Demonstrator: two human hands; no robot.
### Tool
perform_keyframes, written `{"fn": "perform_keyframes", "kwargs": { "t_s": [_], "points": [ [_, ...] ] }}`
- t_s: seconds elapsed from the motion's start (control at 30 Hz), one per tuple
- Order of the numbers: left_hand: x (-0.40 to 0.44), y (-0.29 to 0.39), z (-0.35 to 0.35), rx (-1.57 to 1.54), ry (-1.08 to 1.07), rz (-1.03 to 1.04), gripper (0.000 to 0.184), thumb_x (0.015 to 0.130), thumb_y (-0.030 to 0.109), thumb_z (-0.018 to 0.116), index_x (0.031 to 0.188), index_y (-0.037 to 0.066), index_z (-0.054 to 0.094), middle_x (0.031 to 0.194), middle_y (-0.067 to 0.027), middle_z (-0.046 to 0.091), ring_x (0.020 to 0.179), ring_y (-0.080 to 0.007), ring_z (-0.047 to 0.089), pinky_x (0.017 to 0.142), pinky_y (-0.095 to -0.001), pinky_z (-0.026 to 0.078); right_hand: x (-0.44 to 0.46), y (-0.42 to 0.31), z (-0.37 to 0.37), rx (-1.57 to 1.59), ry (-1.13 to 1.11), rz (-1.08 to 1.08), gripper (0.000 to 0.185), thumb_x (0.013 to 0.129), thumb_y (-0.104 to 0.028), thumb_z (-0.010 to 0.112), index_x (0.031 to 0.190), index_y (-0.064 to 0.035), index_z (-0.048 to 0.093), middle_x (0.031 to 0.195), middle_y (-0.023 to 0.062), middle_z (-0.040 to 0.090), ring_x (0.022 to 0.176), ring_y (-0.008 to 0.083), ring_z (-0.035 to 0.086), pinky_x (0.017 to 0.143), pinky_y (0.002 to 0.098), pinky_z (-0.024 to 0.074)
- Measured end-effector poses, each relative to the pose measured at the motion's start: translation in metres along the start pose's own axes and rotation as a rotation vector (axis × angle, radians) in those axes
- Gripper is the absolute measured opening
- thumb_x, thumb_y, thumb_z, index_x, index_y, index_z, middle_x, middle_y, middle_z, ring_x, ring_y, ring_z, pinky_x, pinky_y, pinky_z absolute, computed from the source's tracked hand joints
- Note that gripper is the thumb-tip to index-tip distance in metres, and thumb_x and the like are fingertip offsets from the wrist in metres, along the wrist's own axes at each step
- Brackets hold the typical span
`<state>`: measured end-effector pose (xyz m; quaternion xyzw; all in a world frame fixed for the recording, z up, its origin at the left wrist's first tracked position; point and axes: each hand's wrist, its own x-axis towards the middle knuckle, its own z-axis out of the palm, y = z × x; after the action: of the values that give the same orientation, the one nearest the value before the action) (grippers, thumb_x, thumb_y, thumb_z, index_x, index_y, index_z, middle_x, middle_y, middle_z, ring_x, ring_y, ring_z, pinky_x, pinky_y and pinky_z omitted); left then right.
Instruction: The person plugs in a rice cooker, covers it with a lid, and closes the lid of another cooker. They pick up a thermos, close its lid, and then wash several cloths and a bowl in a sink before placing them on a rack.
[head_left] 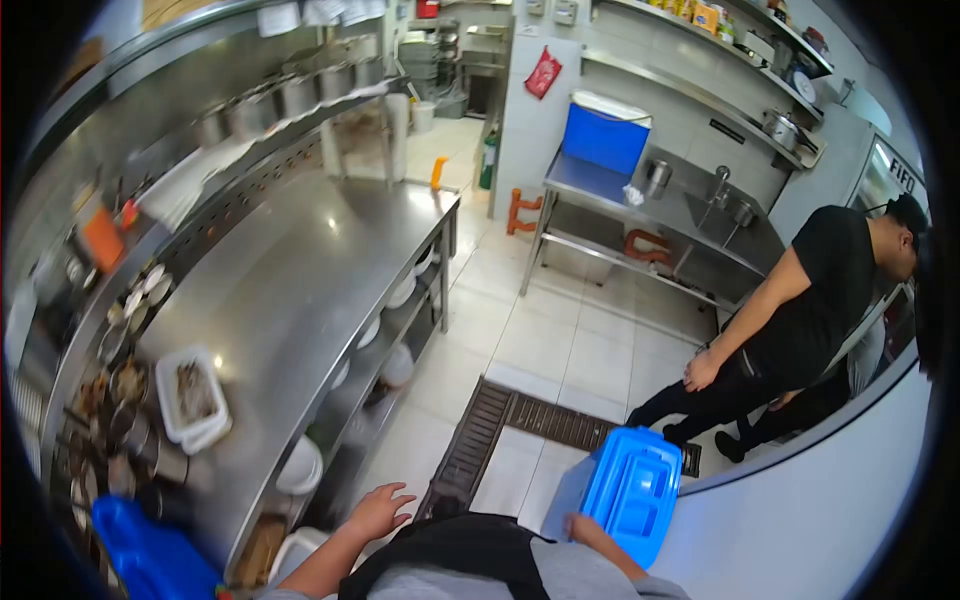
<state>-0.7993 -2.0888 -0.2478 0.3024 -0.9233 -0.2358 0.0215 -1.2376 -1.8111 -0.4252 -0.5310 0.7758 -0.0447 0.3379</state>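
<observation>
At the lower centre, my left hand (378, 512) is held out with its fingers spread and nothing in it, beside the steel counter (290, 265). My right hand (582, 528) is at the near left edge of a blue lidded bin (635, 492); its fingers are mostly hidden, so its grip cannot be made out. The bin stands by the white wall at the lower right. A white plastic tub (193, 400) with something brownish inside sits on the counter to the left.
A person in black (825, 290) stands at the right beyond the bin, with another person partly hidden behind. Floor drain grates (480, 430) cross the tiles. A blue cooler (605, 135) rests on the sink table (680, 205) at the back. Pots and utensils line the left side.
</observation>
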Motion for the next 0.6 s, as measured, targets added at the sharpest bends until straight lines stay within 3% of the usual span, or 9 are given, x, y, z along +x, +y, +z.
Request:
{"fn": "perform_keyframes", "kwargs": {
  "t_s": [0.07,0.1,0.13,0.17,0.23,0.3,0.43,0.6],
  "points": [
    [0.088,-0.008,-0.042,-0.003,0.017,0.113,0.042,0.083,0.03,0.065,0.123,0.019,0.057,0.129,-0.0136,0.05,0.117,-0.0332,0.049,0.096,-0.0434,0.043,-0.01,0.043,0.004,-0.048,-0.416,0.14,0.031,0.077,-0.03,0.061,0.1,-0.0111,0.067,0.103,0.0164,0.066,0.096,0.0373,0.062,0.085,0.0435,0.0495],
    [0.128,-0.01,-0.063,0.006,0.009,0.122,0.042,0.083,0.03,0.065,0.123,0.019,0.057,0.129,-0.0136,0.05,0.117,-0.0332,0.049,0.096,-0.0434,0.043,0.003,0.089,0.056,-0.227,-0.52,0.231,0.03,0.077,-0.031,0.062,0.097,-0.0108,0.069,0.106,0.0155,0.066,0.098,0.0364,0.062,0.085,0.0429,0.0494],
    [0.17,-0.011,-0.085,0.032,0.026,0.163,0.042,0.084,0.03,0.065,0.123,0.019,0.056,0.129,-0.0131,0.05,0.117,-0.0334,0.05,0.096,-0.0432,0.043,-0.015,0.132,0.087,-0.055,-0.38,0.333,0.03,0.077,-0.031,0.062,0.098,-0.0113,0.068,0.106,0.0154,0.066,0.097,0.0359,0.062,0.084,0.0433,0.05],
    [0.211,-0.011,-0.104,0.058,0.042,0.206,0.042,0.084,0.03,0.065,0.124,0.019,0.056,0.129,-0.0125,0.05,0.116,-0.0335,0.05,0.096,-0.0431,0.043,-0.014,0.128,0.071,0.119,-0.237,0.433,0.031,0.076,-0.031,0.062,0.099,-0.0118,0.068,0.106,0.0154,0.066,0.096,0.0354,0.063,0.083,0.0437,0.0506],
    [0.281,-0.01,-0.13,0.038,0.061,0.242,0.042,0.084,0.029,0.065,0.124,0.019,0.056,0.129,-0.0117,0.05,0.115,-0.0335,0.05,0.095,-0.0432,0.043,-0.016,0.109,0.017,0.236,-0.358,0.719,0.031,0.077,-0.031,0.062,0.1,-0.012,0.068,0.105,0.0156,0.066,0.096,0.0352,0.063,0.083,0.0436,0.0505],
    [0.348,-0.011,-0.145,0.044,0.064,0.283,0.043,0.083,0.029,0.065,0.124,0.019,0.056,0.129,-0.0116,0.05,0.115,-0.033,0.051,0.095,-0.043,0.043,0.013,0.103,-0.023,0.305,-0.373,0.786,0.03,0.077,-0.03,0.062,0.101,-0.0123,0.067,0.104,0.0157,0.066,0.096,0.0349,0.063,0.082,0.0435,0.0503],
    [0.458,-0.009,-0.142,0.068,0.056,0.327,0.042,0.082,0.028,0.066,0.121,0.018,0.057,0.126,-0.0136,0.052,0.111,-0.0335,0.053,0.092,-0.043,0.045,0.122,0.114,-0.099,0.315,-0.363,0.679,0.03,0.077,-0.028,0.062,0.103,-0.0129,0.066,0.102,0.0161,0.066,0.096,0.0344,0.063,0.082,0.0433,0.05],
    [0.56,0.004,-0.127,0.018,-0.074,0.279,0.043,0.085,0.031,0.064,0.125,0.019,0.055,0.132,-0.015,0.047,0.112,-0.0353,0.053,0.091,-0.0428,0.047,0.3,0.152,-0.248,0.033,-0.235,0.196,0.031,0.078,-0.026,0.061,0.106,-0.0136,0.065,0.099,0.0165,0.067,0.096,0.0338,0.063,0.081,0.0431,0.0496]
  ]
}}
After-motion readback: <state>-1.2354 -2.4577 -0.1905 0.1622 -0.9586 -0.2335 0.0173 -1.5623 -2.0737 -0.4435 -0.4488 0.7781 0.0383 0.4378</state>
